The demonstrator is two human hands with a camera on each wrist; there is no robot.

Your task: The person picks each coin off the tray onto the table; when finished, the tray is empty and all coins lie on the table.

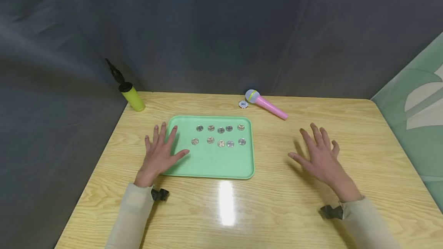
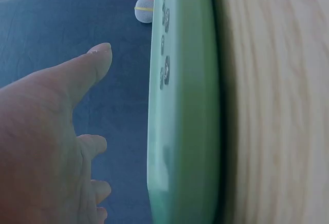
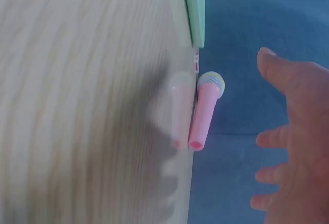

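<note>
My left hand [image 1: 160, 156] hovers over the left end of a mint-green tray [image 1: 207, 164], fingers spread and nothing in them. Two rows of silver coins [image 1: 221, 143] lie flat on that tray. Off to the right, my right hand [image 1: 322, 160] is held above the wooden table with its fingers apart, also holding nothing. A pink toy microphone [image 1: 271, 108] with a grey head lies beyond it, toward the back edge. Its open handle end shows in the right wrist view, where the microphone [image 3: 205, 112] is apart from the fingers.
Beside the microphone head lies a white poker chip [image 1: 243, 104]. A yellow-green hand pump [image 1: 134, 98] with a black top stands at the back left corner. Dark cloth [image 1: 214, 34] hangs behind the table [image 1: 277, 203], and a green patterned panel [image 1: 415, 126] is at the right.
</note>
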